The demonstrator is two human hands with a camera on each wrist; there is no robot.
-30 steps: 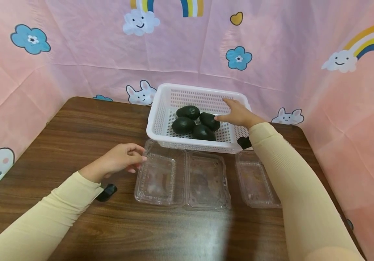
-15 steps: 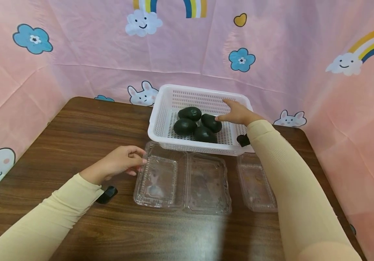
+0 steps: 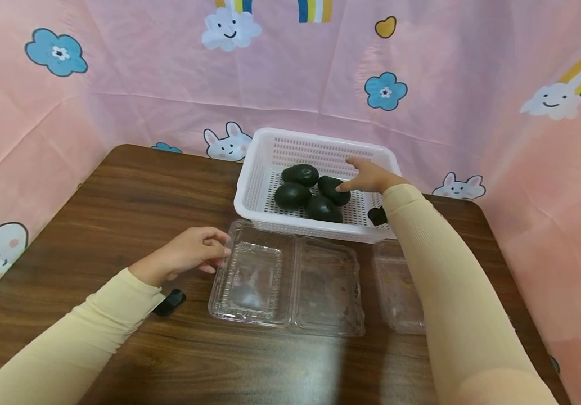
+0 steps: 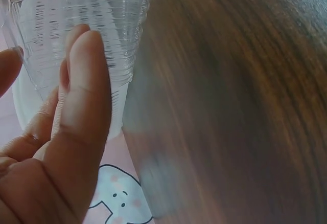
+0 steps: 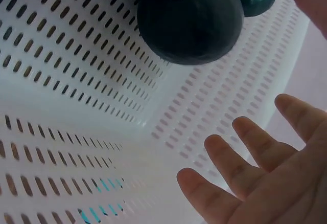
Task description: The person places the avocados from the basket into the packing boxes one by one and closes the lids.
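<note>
In the head view several dark green avocados (image 3: 292, 196) lie grouped in a white perforated basket (image 3: 315, 226). My right hand (image 3: 371, 175) hovers over the basket's right part with fingers spread, its thumb overlapping the rightmost avocado (image 3: 329, 185). From the right wrist, a gap shows between those fingers and the dark avocado (image 5: 191, 22). My left hand (image 3: 186, 253) is at the left rim of an unfolded clear plastic clamshell container (image 3: 250, 281). Its fingers look relaxed beside the clear wall (image 4: 120, 35) in the left wrist view; whether they touch it, I cannot tell.
Another clear plastic container (image 3: 401, 292) lies to the right, partly hidden under my right sleeve (image 3: 452, 292). Everything stands on a dark wooden table (image 3: 179, 360). A pink patterned cloth (image 3: 290, 73) hangs close behind the basket and along both sides.
The whole scene has shifted slightly in the head view. Both hands keep nearly the same pose; the avocados stay where they lie in the basket.
</note>
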